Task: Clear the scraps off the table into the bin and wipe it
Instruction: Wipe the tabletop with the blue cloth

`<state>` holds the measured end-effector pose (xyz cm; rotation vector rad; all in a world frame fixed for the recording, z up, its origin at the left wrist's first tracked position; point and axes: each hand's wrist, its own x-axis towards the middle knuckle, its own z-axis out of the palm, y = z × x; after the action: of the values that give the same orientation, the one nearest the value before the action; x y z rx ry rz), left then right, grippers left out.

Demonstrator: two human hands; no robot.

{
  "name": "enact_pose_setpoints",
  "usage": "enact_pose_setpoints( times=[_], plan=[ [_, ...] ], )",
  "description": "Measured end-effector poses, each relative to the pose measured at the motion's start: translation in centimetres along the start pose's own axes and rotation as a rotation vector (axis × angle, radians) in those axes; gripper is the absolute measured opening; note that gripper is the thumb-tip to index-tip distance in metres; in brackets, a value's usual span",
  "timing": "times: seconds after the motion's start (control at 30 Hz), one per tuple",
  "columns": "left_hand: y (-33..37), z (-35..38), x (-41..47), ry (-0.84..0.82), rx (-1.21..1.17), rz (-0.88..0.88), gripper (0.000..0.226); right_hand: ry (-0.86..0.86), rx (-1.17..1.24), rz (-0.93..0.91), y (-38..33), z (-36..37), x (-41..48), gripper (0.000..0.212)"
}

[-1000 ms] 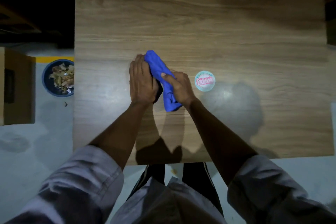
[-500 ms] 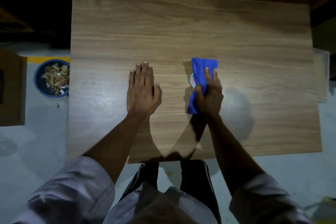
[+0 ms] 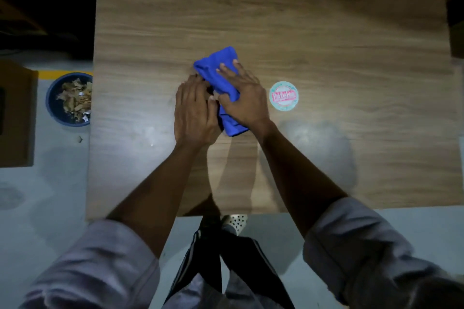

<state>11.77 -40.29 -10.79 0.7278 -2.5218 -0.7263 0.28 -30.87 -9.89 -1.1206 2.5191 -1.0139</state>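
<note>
A folded blue cloth (image 3: 221, 75) lies on the wooden table (image 3: 326, 32) near its middle. My right hand (image 3: 242, 98) presses flat on the cloth with fingers spread, holding it down. My left hand (image 3: 194, 111) rests flat on the table just left of the cloth, its fingertips touching the cloth's edge. A blue round bin (image 3: 69, 100) with brown scraps inside stands on the floor off the table's left edge.
A round teal and pink sticker (image 3: 283, 96) sits on the table just right of my right hand. A cardboard box (image 3: 15, 113) stands on the floor left of the bin. A small scrap (image 3: 79, 138) lies on the floor below the bin.
My right hand slid the cloth back left, from over the sticker to beside my left hand. The sticker is uncovered again. My left hand stayed flat on the table.
</note>
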Motion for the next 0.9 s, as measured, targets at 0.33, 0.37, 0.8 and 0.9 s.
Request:
enact_pose_setpoints(
  times=[0.33,0.37,0.8,0.9],
  plan=[
    [0.2,-3.0,-7.5,-0.052,0.036,-0.058,0.030,-0.122,0.106,0.102,-2.2,0.1,-10.6,0.060],
    [0.1,-3.1,-8.7,-0.088,0.047,-0.034,0.033,-0.111,0.121,0.110,-1.8,-0.3,-11.8,0.059],
    [0.0,-3.5,-11.3,-0.204,0.209,-0.112,0.069,0.399,-0.106,0.252,4.6,-2.8,-15.3,0.062],
    [-0.2,-3.1,-11.2,-0.173,0.233,-0.094,0.069,0.318,-0.125,0.253,5.0,-3.0,-12.0,0.066]
  ],
)
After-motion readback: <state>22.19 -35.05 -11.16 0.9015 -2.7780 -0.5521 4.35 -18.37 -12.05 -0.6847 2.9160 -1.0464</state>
